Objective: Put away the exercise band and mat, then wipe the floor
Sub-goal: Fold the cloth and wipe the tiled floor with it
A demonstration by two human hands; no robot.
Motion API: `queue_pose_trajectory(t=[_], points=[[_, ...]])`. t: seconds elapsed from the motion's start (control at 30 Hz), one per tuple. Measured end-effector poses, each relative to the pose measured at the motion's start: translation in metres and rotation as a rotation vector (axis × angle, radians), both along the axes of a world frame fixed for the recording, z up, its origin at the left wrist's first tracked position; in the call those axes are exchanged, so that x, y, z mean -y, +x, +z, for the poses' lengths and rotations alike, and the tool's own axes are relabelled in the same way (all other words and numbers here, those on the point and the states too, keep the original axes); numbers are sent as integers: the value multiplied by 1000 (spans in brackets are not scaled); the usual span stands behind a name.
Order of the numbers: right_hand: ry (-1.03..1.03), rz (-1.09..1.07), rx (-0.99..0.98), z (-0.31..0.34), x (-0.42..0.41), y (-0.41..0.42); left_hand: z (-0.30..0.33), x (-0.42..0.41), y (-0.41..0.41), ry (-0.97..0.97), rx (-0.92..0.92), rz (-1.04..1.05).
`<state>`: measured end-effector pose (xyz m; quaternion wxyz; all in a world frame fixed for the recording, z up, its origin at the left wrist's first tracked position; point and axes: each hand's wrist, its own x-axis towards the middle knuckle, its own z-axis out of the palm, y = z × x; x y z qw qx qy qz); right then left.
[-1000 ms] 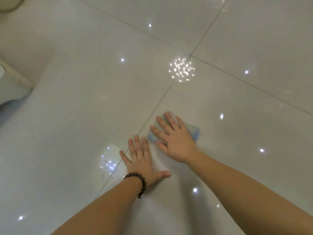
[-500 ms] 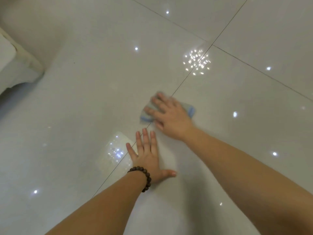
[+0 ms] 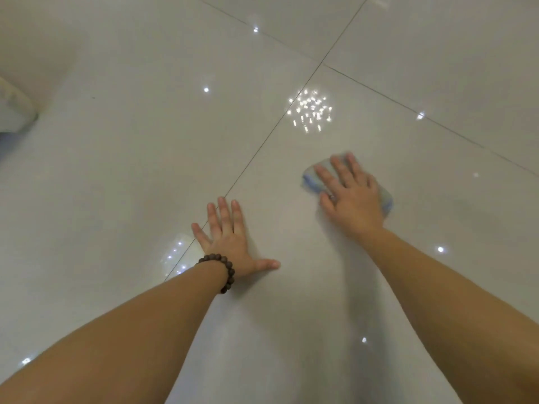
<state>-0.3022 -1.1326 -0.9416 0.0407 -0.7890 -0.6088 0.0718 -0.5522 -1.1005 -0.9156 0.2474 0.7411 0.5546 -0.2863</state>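
One blurred blue-edged cloth (image 3: 309,178) under right hand (image 3: 351,199).

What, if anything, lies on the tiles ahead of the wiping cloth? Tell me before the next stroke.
Nothing visible does. The right hand presses flat on the cloth, and the glossy floor beyond it shows only grout lines and light reflections. The left hand rests flat on the tile to the cloth's left, apart from it.

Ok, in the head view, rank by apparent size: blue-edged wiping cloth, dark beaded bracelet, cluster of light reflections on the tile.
1. Blue-edged wiping cloth, though partly covered by the right hand
2. Cluster of light reflections, farther away, so unsure
3. Dark beaded bracelet
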Motion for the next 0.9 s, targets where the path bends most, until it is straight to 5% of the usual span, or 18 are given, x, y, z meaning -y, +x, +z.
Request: queue_pose_trajectory(t=[0.1,0.17,0.23,0.3,0.4,0.47,0.6,0.67,0.73,0.83,0.9], points=[[-22,-621,-27,8,38,39,2,2,0,29,2,-1],[-32,-821,-47,8,37,12,4,4,-2,49,19,2],[-27,-637,-57,4,33,-37,3,8,-4,99,56,16],[-37,-187,-67,3,37,-76,5,17,-4,163,116,13],[-4,237,-60,0,57,-38,12,44,5,223,196,-60],[48,-3,-22,-2,87,11,15,67,18,216,207,-121],[-6,-956,-59,8,148,86,2,113,43,119,152,-263],[4,-1108,-75,10,138,71,-6,123,48,100,118,-290],[71,-906,-64,4,111,22,-10,124,49,116,103,-281],[35,-90,-83,0,91,-61,-8,121,50,114,95,-271],[34,140,-69,1,108,-47,-7,120,50,102,87,-284]])
